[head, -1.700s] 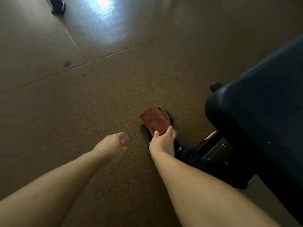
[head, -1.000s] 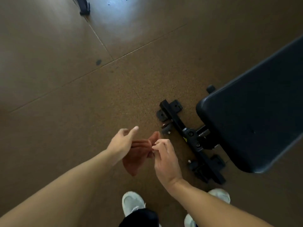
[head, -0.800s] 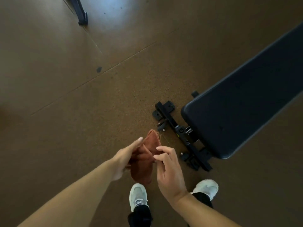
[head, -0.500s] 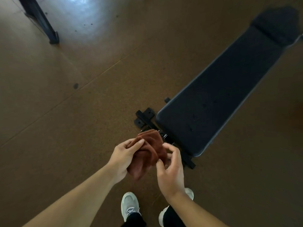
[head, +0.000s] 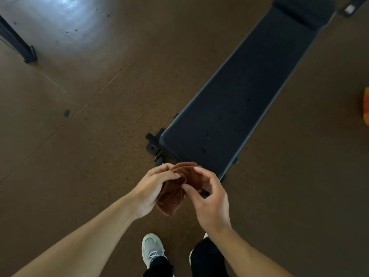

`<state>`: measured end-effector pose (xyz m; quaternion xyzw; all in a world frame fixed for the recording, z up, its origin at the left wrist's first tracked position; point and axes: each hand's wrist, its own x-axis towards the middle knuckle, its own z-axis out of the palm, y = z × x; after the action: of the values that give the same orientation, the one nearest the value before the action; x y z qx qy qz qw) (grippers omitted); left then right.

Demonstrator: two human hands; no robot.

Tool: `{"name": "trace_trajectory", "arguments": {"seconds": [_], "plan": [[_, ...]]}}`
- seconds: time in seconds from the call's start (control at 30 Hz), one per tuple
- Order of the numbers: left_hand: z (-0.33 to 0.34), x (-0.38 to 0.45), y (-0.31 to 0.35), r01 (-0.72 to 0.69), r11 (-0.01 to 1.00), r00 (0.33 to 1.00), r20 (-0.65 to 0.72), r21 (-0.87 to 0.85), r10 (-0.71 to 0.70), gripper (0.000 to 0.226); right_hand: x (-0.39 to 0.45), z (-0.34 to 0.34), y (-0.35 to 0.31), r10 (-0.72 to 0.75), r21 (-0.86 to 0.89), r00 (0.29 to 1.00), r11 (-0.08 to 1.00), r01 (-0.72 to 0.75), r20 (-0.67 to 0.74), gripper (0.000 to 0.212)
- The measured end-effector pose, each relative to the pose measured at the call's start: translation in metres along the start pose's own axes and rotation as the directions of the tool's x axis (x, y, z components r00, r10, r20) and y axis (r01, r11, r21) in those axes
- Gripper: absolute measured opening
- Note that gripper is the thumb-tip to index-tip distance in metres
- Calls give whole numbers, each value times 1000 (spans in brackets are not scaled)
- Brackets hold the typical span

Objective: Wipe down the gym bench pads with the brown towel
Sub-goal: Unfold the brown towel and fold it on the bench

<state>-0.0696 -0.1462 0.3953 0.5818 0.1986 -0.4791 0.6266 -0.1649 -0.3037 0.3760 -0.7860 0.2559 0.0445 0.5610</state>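
Both hands are gripping the brown towel point(head: 175, 188) in the air, just in front of the near end of the gym bench. The left hand point(head: 154, 186) is closing around the towel's left side, with its fingertips point(head: 175, 174) pressing into the bunched cloth. The right hand point(head: 211, 198) is pinching the right edge between thumb and forefinger, while its other fingers are curling loosely. The towel is hanging crumpled between them, with a lower corner drooping below the left palm.

The long dark bench pad point(head: 237, 104) is stretching away diagonally toward the upper right, where a second, shorter pad point(head: 303, 11) is sitting at the far end. A few small pale specks are showing on the near part of the long pad. Part of the black metal foot of the bench frame point(head: 152, 143) is sticking out to the left of the pad's near end, resting on the brown floor point(head: 79, 166).

The person is standing at that end, a grey sneaker point(head: 151, 249) and dark trouser legs showing below the forearms. Another black frame leg point(head: 18, 45) is standing at the upper left, and something orange point(head: 366, 108) is peeking in at the right edge.
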Motion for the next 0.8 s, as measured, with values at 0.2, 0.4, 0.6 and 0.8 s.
{"name": "trace_trajectory", "arguments": {"seconds": [0.2, 0.4, 0.6, 0.8], "plan": [[11, -3, 11, -60, 981, 998, 3, 186, 60, 10, 9, -19, -3, 68, 123, 996, 990, -75, 56, 26], [24, -9, 14, -39, 987, 997, -54, 153, 48, 25, 5, -19, 1, -154, -9, 980, 988, 154, -125, 33], [38, -17, 10, 21, 998, 990, -136, -51, -27, 29, -17, -9, -10, -116, 70, 976, 989, 131, -183, 29], [42, -25, 2, 58, 993, 976, -202, -101, -78, 28, -27, -3, -12, 141, 184, 989, 972, -147, 44, 31]]}}
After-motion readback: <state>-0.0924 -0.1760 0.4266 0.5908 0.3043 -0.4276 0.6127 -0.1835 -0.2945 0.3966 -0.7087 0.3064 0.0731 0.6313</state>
